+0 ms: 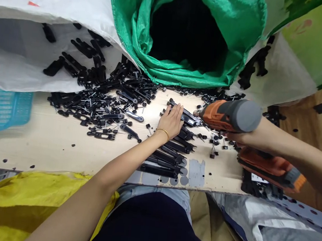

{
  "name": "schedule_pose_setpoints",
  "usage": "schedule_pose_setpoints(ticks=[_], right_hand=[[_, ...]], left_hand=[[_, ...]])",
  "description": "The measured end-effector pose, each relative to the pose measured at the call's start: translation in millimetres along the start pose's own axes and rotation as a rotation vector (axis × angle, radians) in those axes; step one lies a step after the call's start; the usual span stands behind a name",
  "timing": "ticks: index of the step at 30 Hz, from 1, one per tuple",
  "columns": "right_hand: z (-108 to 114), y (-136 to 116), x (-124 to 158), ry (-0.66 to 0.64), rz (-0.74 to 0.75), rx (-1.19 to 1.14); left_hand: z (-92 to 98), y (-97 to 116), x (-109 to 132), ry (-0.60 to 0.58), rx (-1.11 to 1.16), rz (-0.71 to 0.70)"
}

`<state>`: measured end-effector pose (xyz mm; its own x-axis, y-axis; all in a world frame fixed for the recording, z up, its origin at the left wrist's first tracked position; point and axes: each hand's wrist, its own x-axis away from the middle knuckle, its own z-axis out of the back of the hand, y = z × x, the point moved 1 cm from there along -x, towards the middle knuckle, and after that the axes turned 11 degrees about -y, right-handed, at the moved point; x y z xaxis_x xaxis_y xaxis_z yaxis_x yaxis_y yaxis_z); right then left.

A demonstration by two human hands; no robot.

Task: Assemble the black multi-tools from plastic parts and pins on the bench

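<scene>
My left hand (172,121), with a gold bangle at the wrist, lies with fingers stretched over a long black plastic piece (189,118) on the bench. More long black pieces (160,170) lie side by side in a row below that hand. An orange and grey cordless drill (222,113) is in my right hand (242,138), its fingers wrapped round the handle and mostly hidden. The drill's nose points left, close to the end of the piece under my left hand; whether they touch I cannot tell. Small black-headed screws (214,149) lie scattered below the drill.
A heap of black pieces and screws (93,105) spreads left of my hand. Behind the bench (45,150) stand an open green sack (160,74) and a white sack (83,9) spilling black parts. A blue basket (7,108) sits left; a yellow sack (41,188) hangs below the edge.
</scene>
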<state>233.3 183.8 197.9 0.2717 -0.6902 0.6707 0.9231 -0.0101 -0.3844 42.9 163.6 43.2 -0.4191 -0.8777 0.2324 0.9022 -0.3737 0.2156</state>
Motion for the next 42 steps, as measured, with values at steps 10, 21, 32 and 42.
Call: schedule_pose_setpoints(ticks=[10,21,32,42], right_hand=[[-11.4,7.0,8.4,-0.178,-0.182,-0.095],[-12.2,-10.3,-7.2,-0.166,-0.153,0.07],[-47.4,-6.2,23.2,-0.279,-0.146,-0.152],[-49.6,-40.4,19.3,-0.239,-0.149,0.063]], left_hand=[[0.0,1.5,0.6,-0.022,-0.011,0.041],[-0.7,-2.9,-1.8,-0.009,-0.038,0.069],[0.5,-7.7,0.7,-0.014,0.006,0.057],[-2.3,-7.9,-2.8,-0.032,0.023,-0.007]])
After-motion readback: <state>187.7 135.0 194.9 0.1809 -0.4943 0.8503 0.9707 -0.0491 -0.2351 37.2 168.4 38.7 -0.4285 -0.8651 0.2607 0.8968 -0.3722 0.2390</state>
